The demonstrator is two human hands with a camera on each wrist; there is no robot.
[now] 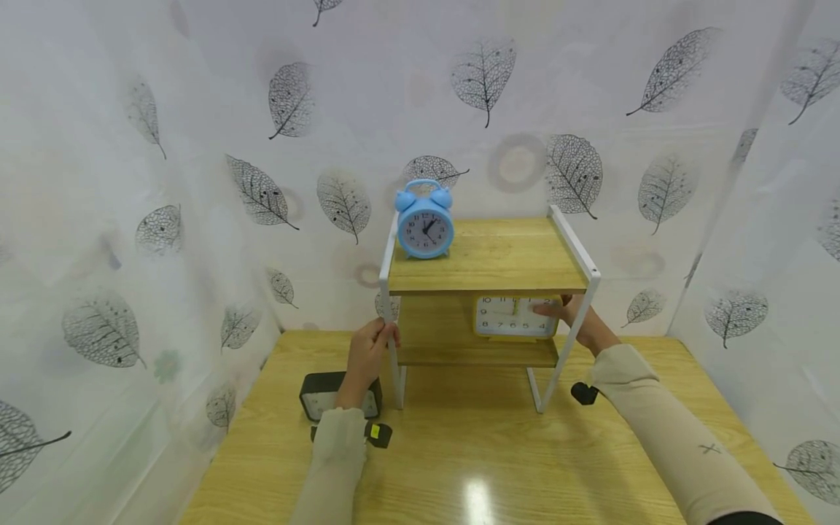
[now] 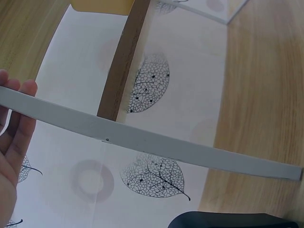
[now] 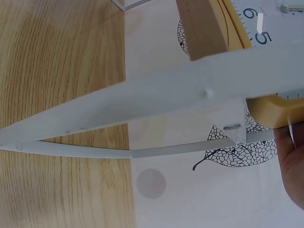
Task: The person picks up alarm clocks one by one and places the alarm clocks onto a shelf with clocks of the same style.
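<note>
A two-tier wooden shelf [image 1: 505, 262] with white metal side frames stands on the table. The left hand [image 1: 369, 354] grips its front left white post [image 2: 156, 142]; the finger ends show beyond that post in the left wrist view. On the lower tier, toward the right, is a yellow rectangular alarm clock [image 1: 502, 319] with a white face. The right hand [image 1: 584, 321] reaches past the right side frame and holds this clock by its right edge, thumb across the face. The other fingers are largely hidden. A blue twin-bell alarm clock [image 1: 425, 232] stands on the top tier at left.
A black rectangular clock [image 1: 323, 386] sits on the wooden table [image 1: 459, 445] left of the shelf, partly hidden by the left forearm. Leaf-patterned sheeting [image 1: 367, 109] hangs behind and along both sides. The shelf's right post [image 3: 156, 102] crosses near the right hand.
</note>
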